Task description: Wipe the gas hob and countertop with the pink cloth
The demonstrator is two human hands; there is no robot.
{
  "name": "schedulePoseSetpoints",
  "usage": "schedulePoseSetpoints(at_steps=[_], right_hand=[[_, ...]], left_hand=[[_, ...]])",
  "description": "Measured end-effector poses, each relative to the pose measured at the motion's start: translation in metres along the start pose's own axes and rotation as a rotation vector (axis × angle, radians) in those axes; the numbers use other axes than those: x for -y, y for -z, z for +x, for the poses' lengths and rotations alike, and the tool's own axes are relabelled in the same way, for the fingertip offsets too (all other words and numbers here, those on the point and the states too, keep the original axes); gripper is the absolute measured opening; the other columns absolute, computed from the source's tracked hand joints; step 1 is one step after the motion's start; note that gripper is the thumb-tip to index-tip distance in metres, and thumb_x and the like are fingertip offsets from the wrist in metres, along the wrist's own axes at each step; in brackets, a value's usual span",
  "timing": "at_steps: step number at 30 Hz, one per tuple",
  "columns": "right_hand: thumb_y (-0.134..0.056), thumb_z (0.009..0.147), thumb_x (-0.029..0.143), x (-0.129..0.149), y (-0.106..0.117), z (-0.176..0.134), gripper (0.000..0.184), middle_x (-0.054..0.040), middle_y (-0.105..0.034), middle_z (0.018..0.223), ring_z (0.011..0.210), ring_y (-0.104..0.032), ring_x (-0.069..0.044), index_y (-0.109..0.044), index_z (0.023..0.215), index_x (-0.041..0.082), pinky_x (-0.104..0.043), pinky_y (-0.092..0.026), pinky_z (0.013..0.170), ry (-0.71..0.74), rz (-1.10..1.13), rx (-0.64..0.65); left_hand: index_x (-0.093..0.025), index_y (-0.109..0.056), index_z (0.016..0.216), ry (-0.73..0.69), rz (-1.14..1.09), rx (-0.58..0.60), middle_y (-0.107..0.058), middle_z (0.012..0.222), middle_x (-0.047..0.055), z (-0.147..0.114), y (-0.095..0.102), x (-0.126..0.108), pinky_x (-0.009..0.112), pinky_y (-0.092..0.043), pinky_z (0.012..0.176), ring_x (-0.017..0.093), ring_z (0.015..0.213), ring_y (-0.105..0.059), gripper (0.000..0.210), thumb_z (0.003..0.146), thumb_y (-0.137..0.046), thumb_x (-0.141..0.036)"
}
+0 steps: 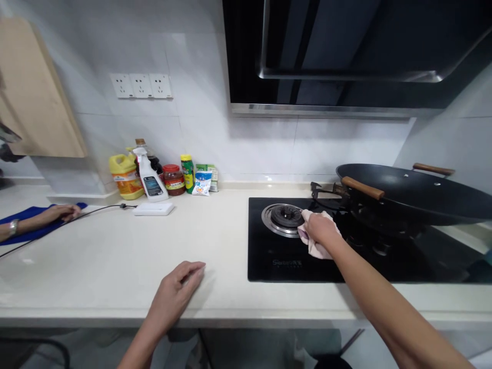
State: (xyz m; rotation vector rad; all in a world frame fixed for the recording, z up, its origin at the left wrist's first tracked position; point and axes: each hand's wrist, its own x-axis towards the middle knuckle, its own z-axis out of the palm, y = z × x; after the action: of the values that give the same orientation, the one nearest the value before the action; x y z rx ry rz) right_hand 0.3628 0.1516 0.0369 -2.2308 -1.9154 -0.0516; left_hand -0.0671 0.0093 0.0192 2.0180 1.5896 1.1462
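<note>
Nearest, the left hand (177, 289), empty, fingers loosely bent, lies over the pale surface (219, 246) near its front edge. Farther in, above the black glass gas hob (277, 253), the right hand (321, 228) grips a bunched pale pink cloth (317, 250) at the near side of a steel-ringed burner (286, 216). As judged from where I stand, the cloth is light, limp and hard to damage, best held by a gathered fold; the burner appears rigid and heavier.
</note>
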Motion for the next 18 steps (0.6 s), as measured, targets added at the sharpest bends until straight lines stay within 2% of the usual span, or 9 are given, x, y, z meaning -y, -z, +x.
schedulePoseSetpoints(at_steps=[5,10,15,18], right_hand=[[-0.042,0.098,0.035,0.019,0.002,-0.041,0.037,-0.0182,-0.066,0.116,0.108,-0.063,-0.027,-0.061,0.118,0.011,-0.035,-0.039,0.089,0.03,-0.069,-0.009],[-0.039,0.1,0.044,0.046,0.002,-0.075,0.042,-0.0197,-0.064,0.121,0.108,-0.063,-0.027,-0.059,0.12,0.013,-0.035,-0.041,0.089,0.079,-0.08,-0.02],[-0.043,0.093,0.067,0.086,0.005,-0.084,0.061,-0.0182,-0.064,0.118,0.107,-0.062,-0.03,-0.06,0.116,0.014,-0.037,-0.042,0.09,0.182,0.008,-0.047],[-0.043,0.094,0.064,0.115,0.006,-0.084,0.057,-0.0158,-0.063,0.118,0.107,-0.062,-0.029,-0.06,0.119,0.016,-0.037,-0.043,0.089,0.272,0.054,-0.023]], left_hand=[[-0.022,-0.076,0.094,-0.001,-0.015,-0.022,-0.076,0.097,0.006,0.0,-0.001,0.002,0.031,-0.054,0.079,0.023,0.088,-0.069,0.037,0.088,-0.055,-0.052],[-0.022,-0.077,0.093,0.003,-0.019,-0.041,-0.076,0.095,0.006,0.003,-0.003,0.005,0.032,-0.054,0.078,0.023,0.087,-0.069,0.038,0.085,-0.057,-0.053],[-0.022,-0.077,0.093,0.033,-0.015,-0.044,-0.077,0.095,0.006,0.004,-0.003,0.004,0.033,-0.054,0.077,0.024,0.085,-0.068,0.04,0.082,-0.058,-0.056],[-0.021,-0.076,0.092,0.046,-0.021,-0.055,-0.077,0.095,0.006,0.004,-0.003,0.003,0.033,-0.053,0.077,0.024,0.086,-0.068,0.041,0.082,-0.057,-0.057]])
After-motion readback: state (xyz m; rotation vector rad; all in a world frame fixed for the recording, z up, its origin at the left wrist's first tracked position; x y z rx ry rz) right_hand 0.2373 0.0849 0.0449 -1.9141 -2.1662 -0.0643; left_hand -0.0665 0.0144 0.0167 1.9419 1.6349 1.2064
